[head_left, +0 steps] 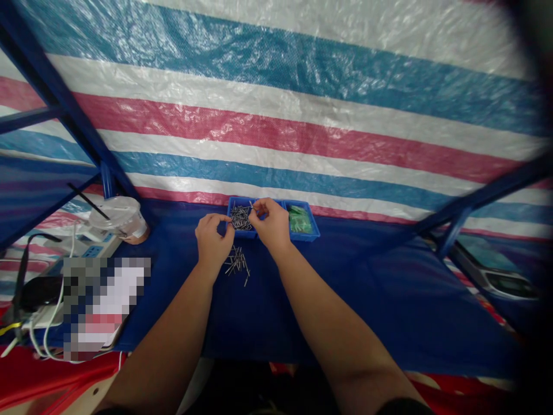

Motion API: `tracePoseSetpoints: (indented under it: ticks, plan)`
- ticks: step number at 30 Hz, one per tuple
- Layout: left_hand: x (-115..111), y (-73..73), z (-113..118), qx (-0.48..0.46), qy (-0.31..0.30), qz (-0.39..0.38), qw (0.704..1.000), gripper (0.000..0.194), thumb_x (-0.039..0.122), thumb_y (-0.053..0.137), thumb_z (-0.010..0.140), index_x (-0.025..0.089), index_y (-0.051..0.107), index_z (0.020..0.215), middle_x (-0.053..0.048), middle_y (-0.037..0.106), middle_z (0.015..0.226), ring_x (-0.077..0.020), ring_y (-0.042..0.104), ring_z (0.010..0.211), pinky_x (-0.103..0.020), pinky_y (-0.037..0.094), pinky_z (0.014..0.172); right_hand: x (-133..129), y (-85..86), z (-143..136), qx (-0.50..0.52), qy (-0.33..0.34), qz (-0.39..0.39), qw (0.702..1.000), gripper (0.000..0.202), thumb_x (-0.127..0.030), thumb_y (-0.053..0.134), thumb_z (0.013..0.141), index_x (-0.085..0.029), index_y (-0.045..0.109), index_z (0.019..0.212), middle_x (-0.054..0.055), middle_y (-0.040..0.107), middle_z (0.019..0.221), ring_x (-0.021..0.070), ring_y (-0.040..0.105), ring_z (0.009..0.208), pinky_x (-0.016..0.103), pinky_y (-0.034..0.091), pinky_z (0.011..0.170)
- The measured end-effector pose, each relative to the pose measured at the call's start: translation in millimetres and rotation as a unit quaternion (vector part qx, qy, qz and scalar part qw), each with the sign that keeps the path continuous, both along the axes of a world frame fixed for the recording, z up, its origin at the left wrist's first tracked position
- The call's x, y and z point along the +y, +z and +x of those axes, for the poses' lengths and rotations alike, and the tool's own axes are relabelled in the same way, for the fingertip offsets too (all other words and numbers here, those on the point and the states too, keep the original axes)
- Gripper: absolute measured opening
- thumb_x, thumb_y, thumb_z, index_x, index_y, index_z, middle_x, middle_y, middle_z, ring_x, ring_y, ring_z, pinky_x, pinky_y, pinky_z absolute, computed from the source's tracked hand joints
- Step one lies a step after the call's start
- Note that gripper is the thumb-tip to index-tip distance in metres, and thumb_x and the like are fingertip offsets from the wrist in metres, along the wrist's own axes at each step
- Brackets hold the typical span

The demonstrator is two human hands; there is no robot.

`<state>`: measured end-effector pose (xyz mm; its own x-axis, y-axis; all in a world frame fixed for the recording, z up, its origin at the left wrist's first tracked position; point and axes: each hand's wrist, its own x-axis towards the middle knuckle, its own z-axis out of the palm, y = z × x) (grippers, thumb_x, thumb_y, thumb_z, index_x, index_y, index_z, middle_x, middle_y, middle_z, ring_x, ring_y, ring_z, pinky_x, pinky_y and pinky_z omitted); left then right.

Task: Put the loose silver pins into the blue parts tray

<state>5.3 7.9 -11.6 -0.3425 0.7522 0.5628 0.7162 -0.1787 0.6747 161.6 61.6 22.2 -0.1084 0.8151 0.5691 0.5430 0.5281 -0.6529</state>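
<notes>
A blue plastic bin (pixel 247 234) full of thin silvery metal pins (pixel 242 217) stands against the striped sheet. My left hand (pixel 213 239) is at the bin's left front edge, its thumb and forefinger brought together; whatever is between them is too small to make out. Over the bin's right side is my right hand (pixel 273 223), fingers pinched on what looks like one thin metal pin. On the blue table (pixel 254 311), just in front of the bin, lies a loose pile of similar pins (pixel 237 261). A second blue bin (pixel 309 237) to the right holds green plastic packets (pixel 299 220).
At the left are a lidded cup (pixel 129 222) with a black straw, a power strip (pixel 97 248), white cables and a blurred-out flat object (pixel 108 305). Blue metal frame bars slant on both sides. A device resembling a scale (pixel 507 284) sits beyond the right bar.
</notes>
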Motion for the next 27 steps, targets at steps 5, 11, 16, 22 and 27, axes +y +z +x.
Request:
tracePoseSetpoints:
  ticks: [5, 11, 16, 22, 27]
  plan:
    - [1, -0.6, -1, -0.008, -0.002, -0.002, 1.0, 0.011, 0.017, 0.063, 0.076, 0.023, 0.068, 0.084, -0.003, 0.066, 0.092, -0.025, 0.059, 0.094, -0.041, 0.043, 0.091, 21, 0.1, -15, -0.009, -0.028, 0.0, 1.0, 0.008, -0.02, 0.058, 0.079, -0.02, 0.061, 0.087, 0.002, 0.067, 0.08, 0.016, 0.062, 0.07, 0.029, 0.049, 0.07]
    - [0, -0.8, -2, -0.019, 0.001, -0.001, 1.0, 0.012, 0.017, 0.063, 0.076, 0.023, 0.068, 0.084, -0.003, 0.067, 0.092, -0.0251, 0.059, 0.093, -0.041, 0.043, 0.09, 31, 1.3, -19, -0.06, -0.036, 0.003, 0.998, 0.006, -0.019, 0.06, 0.08, -0.019, 0.063, 0.086, 0.004, 0.067, 0.085, 0.0175, 0.061, 0.075, 0.03, 0.048, 0.074]
    - [1, -1.1, -4, -0.024, 0.002, -0.004, 1.0, 0.01, 0.017, 0.063, 0.076, 0.023, 0.068, 0.083, -0.003, 0.067, 0.092, -0.0252, 0.059, 0.092, -0.042, 0.042, 0.09, 21, -5.1, -7, -0.144, -0.027, -0.03, 0.989, 0.007, -0.015, 0.063, 0.076, -0.018, 0.066, 0.082, 0.005, 0.067, 0.086, 0.0173, 0.06, 0.076, 0.03, 0.045, 0.075]
    - [2, -2.1, -3, -0.02, -0.01, -0.006, 1.0, 0.012, 0.016, 0.063, 0.076, 0.023, 0.067, 0.084, -0.003, 0.068, 0.091, -0.0246, 0.059, 0.091, -0.041, 0.042, 0.09, -32, -8.6, 29, -0.188, 0.127, -0.16, 0.961, 0.007, -0.024, 0.067, 0.081, -0.019, 0.068, 0.087, 0.001, 0.068, 0.079, 0.0137, 0.058, 0.068, 0.026, 0.042, 0.066]
    - [3, -5.8, -1, -0.004, -0.017, -0.007, 1.0, 0.01, 0.016, 0.063, 0.077, 0.023, 0.066, 0.083, -0.001, 0.066, 0.084, -0.0223, 0.059, 0.086, -0.039, 0.043, 0.087, -57, -10.6, 51, -0.241, 0.27, -0.234, 0.902, 0.024, -0.02, 0.077, 0.074, -0.02, 0.069, 0.097, -0.001, 0.064, 0.079, 0.0125, 0.057, 0.067, 0.024, 0.04, 0.064]
